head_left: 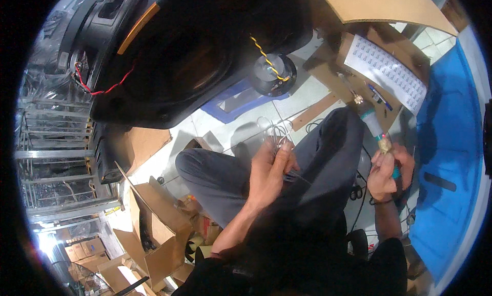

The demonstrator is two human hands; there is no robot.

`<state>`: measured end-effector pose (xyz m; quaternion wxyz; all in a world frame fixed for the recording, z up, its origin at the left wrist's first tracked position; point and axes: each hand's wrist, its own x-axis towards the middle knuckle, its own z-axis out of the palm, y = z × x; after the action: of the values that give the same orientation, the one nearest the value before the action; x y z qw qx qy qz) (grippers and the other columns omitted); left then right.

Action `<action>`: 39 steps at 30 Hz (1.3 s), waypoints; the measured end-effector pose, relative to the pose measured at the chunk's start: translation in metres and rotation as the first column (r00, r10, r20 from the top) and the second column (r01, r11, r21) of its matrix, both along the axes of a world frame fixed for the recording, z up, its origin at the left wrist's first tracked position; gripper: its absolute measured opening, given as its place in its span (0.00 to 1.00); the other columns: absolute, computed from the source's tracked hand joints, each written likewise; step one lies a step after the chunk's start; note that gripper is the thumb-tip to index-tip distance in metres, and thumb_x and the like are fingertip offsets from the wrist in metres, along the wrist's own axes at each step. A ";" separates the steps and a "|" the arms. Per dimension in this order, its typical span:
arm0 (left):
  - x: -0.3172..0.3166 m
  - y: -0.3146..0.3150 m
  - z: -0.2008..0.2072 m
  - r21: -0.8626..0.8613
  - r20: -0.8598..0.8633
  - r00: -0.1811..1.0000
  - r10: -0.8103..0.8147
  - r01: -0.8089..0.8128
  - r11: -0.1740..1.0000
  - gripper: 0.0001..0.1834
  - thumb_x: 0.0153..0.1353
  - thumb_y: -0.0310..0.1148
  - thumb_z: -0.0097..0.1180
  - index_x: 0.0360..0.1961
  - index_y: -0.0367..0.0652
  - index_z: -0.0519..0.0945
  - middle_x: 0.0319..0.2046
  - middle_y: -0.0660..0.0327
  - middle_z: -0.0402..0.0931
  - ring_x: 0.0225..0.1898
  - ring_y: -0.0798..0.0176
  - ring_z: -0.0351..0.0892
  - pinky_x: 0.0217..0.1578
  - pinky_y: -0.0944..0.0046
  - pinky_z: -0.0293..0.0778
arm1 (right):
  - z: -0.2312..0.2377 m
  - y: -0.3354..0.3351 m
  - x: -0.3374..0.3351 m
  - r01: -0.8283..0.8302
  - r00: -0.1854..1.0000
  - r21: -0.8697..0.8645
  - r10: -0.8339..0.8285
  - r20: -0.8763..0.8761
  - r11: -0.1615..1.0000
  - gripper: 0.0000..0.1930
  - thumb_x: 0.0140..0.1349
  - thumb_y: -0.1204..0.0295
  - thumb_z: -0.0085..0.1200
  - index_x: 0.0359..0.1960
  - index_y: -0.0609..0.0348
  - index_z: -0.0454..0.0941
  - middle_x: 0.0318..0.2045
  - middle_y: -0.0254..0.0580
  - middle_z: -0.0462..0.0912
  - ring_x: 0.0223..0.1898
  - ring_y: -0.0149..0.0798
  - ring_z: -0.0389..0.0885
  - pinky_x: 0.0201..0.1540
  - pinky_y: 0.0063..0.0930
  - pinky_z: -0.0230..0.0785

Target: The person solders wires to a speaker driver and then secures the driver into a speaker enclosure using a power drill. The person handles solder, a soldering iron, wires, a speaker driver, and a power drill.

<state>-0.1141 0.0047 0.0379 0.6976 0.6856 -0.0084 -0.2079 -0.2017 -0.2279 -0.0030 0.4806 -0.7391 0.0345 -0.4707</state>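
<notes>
My left hand [270,170] is closed on a thin silvery wire [277,129] that loops up above the fingers, just over my grey trouser knee. My right hand [390,170] grips a soldering iron [376,126] with a teal and pale handle, its metal tip pointing up-left toward a cardboard board. A large black speaker cabinet [195,44] hangs over the top of the view, with a red wire [105,88] on its left side and a yellow-black twisted wire [266,57] running to a small round speaker driver [274,75].
A sheet of printed labels [387,73] and a pen lie on cardboard [379,8] at upper right. A blue mat [451,157] runs along the right. Open cardboard boxes [154,229] sit at lower left beside metal shelving [51,157]. A blue tray [236,101] lies on the tiled floor.
</notes>
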 end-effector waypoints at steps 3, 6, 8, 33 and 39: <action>0.001 -0.001 0.001 -0.231 -0.052 0.978 0.203 -0.210 0.950 0.08 0.73 0.32 0.48 0.47 0.39 0.69 0.23 0.64 0.67 0.28 0.65 0.70 0.35 0.62 0.73 | 0.000 0.012 0.002 -0.020 0.999 0.301 0.030 -0.030 0.953 0.16 0.69 0.69 0.47 0.51 0.71 0.71 0.26 0.48 0.81 0.23 0.34 0.78 0.23 0.25 0.68; 0.006 -0.001 0.003 -0.448 -0.110 0.901 0.420 -0.422 0.788 0.09 0.71 0.26 0.50 0.48 0.40 0.66 0.30 0.57 0.74 0.36 0.58 0.77 0.45 0.53 0.74 | 0.001 0.016 0.004 -0.034 0.992 0.545 0.096 -0.086 0.838 0.23 0.71 0.64 0.44 0.57 0.74 0.69 0.29 0.52 0.82 0.24 0.36 0.80 0.24 0.26 0.70; 0.011 0.000 0.006 -0.493 -0.114 0.872 0.476 -0.466 0.735 0.10 0.69 0.26 0.52 0.48 0.41 0.66 0.32 0.55 0.76 0.37 0.57 0.78 0.45 0.55 0.74 | -0.002 0.018 0.011 -0.045 0.990 0.693 0.124 -0.065 0.720 0.23 0.73 0.62 0.42 0.56 0.74 0.71 0.33 0.55 0.83 0.27 0.40 0.83 0.27 0.30 0.77; 0.031 -0.053 -0.017 -0.344 0.116 0.784 0.609 -0.543 0.766 0.16 0.58 0.16 0.62 0.36 0.41 0.67 0.42 0.55 0.75 0.49 0.59 0.80 0.53 0.61 0.73 | -0.057 0.015 0.085 -0.291 0.839 0.922 0.531 0.118 0.255 0.18 0.74 0.58 0.43 0.53 0.58 0.73 0.28 0.33 0.73 0.30 0.28 0.69 0.33 0.25 0.61; 0.032 -0.062 -0.023 -0.325 0.148 0.762 0.630 -0.564 0.759 0.13 0.60 0.19 0.63 0.35 0.41 0.68 0.41 0.57 0.74 0.49 0.61 0.80 0.49 0.62 0.74 | -0.059 0.010 0.087 -0.271 0.841 0.924 0.533 0.090 0.271 0.17 0.74 0.58 0.43 0.52 0.58 0.73 0.28 0.33 0.73 0.30 0.28 0.70 0.31 0.24 0.61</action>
<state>-0.0823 -0.0571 0.0144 0.8043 0.5742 0.0978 0.1178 -0.1144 -0.2179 -0.0624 0.8992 -0.3845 0.1539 -0.1409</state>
